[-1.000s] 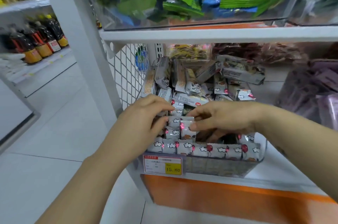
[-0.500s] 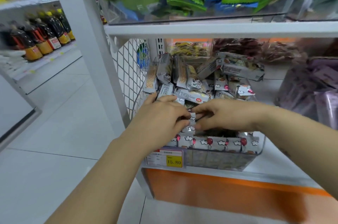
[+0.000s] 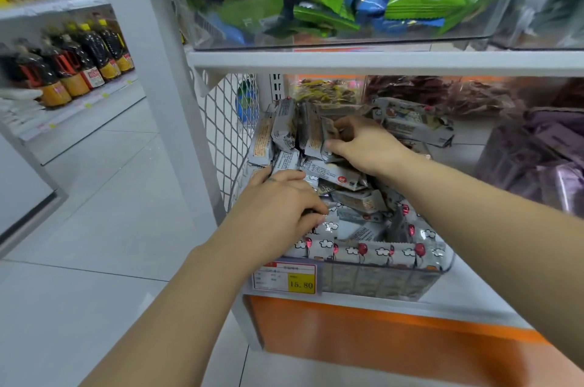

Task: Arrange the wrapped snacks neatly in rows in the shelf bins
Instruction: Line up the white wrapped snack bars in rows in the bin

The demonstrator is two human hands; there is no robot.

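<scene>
Nearest, the clear plastic shelf bin (image 3: 379, 284) with its yellow price tag (image 3: 301, 284) holds a tidy front row of grey wrapped snacks printed with red balloons and white clouds (image 3: 376, 252). Just behind it, the left hand (image 3: 278, 209) lies palm-down on the packets with its fingers curled over them; whether it grasps one I cannot tell. Further back, the right hand (image 3: 366, 143) pinches an upright grey packet (image 3: 328, 141) between thumb and fingers, above the loose heap (image 3: 344, 178). Pulling that packet free could topple its leaning neighbours (image 3: 284, 130) onto the finished row, or over the bin's side.
</scene>
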